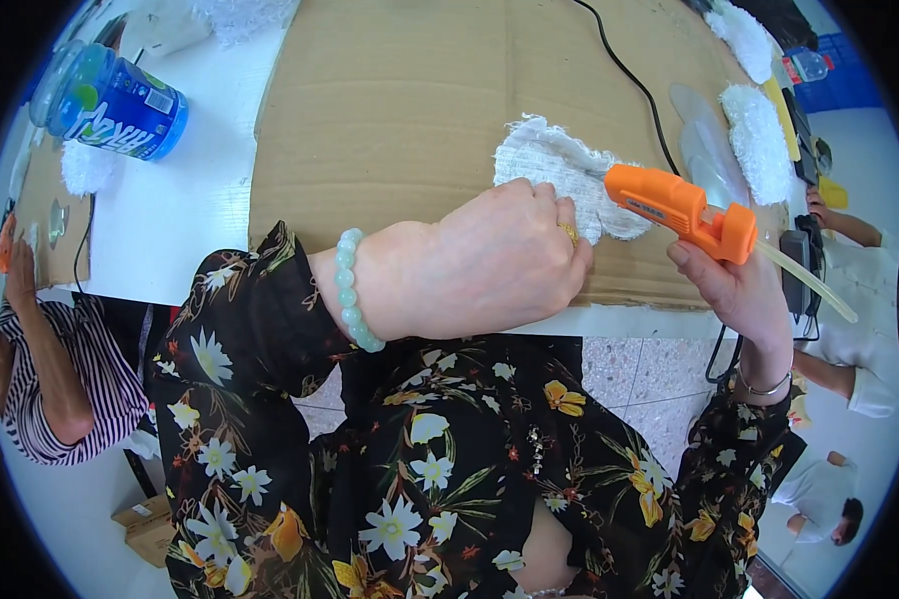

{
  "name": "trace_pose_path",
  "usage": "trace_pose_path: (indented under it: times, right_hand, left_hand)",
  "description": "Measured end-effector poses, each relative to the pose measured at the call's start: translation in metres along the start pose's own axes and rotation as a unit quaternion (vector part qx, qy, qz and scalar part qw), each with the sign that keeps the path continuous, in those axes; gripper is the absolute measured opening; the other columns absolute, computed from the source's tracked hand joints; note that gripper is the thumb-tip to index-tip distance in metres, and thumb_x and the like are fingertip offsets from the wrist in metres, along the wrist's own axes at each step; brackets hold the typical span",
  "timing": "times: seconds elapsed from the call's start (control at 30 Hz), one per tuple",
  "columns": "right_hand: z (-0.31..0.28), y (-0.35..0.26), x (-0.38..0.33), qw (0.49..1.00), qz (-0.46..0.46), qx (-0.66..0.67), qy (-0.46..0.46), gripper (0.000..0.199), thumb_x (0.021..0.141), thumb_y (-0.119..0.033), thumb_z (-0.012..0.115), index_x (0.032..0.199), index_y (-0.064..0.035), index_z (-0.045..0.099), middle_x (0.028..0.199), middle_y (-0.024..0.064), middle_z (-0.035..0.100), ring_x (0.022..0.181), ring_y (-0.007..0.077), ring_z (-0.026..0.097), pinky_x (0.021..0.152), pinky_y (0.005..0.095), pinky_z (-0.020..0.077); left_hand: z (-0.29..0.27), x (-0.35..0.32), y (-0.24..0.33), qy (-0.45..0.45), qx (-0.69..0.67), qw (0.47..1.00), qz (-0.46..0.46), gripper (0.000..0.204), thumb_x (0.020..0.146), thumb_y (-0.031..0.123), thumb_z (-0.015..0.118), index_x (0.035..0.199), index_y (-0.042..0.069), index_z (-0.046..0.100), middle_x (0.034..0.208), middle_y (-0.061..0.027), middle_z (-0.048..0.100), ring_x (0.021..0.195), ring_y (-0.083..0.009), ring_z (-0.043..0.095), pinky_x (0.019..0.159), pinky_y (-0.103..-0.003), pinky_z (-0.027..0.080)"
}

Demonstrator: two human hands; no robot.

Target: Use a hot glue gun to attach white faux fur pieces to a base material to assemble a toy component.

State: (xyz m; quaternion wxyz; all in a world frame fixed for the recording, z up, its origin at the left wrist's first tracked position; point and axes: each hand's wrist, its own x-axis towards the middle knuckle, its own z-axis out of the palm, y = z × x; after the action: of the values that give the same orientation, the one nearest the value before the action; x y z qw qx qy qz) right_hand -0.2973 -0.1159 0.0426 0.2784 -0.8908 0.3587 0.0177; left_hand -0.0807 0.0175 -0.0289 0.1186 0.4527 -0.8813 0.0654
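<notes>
My left hand, with a pale green bead bracelet at the wrist, is closed on the near edge of a white fabric piece. The piece has a ribbed, woven face and a ragged outline, and its lower part is hidden under my fingers. In my right hand is an orange glue gun, gripped from below. Its nozzle points left, at the right part of the fabric; whether it touches cannot be made out. A translucent glue stick sticks out of the gun's back end.
Brown cardboard covers the white table. A black cord crosses it. Clear plastic pieces and a fluffy white piece lie at right. A blue-labelled jar stands at left. Co-workers sit on both sides.
</notes>
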Motion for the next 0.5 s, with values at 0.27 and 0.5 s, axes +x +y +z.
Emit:
trace_pose_path:
  times: [0.27,0.5]
  right_hand:
    - [0.002,0.007,-0.003,1.0,-0.022,0.012,0.009,0.035,0.083,-0.029,0.065,0.105,-0.002,0.059,0.067,-0.0004,0.052,0.06,0.0084,0.047,0.056,0.0251,0.0398]
    - [0.002,-0.01,0.009,0.999,-0.045,0.018,-0.021,0.031,0.083,-0.025,0.067,0.102,-0.0022,0.059,0.07,-0.0001,0.052,0.063,0.0086,0.047,0.057,0.0248,0.04]
  left_hand:
    - [0.001,0.0,0.0,0.005,-0.005,1.0,-0.001,0.024,0.071,0.015,0.057,0.086,-0.003,0.058,0.085,-0.0134,0.058,0.076,-0.021,0.057,0.061,-0.029,0.048]
    - [-0.001,0.002,0.001,0.005,0.006,1.0,-0.002,0.022,0.071,0.015,0.057,0.084,-0.002,0.058,0.08,-0.0105,0.055,0.074,-0.02,0.056,0.058,-0.028,0.047]
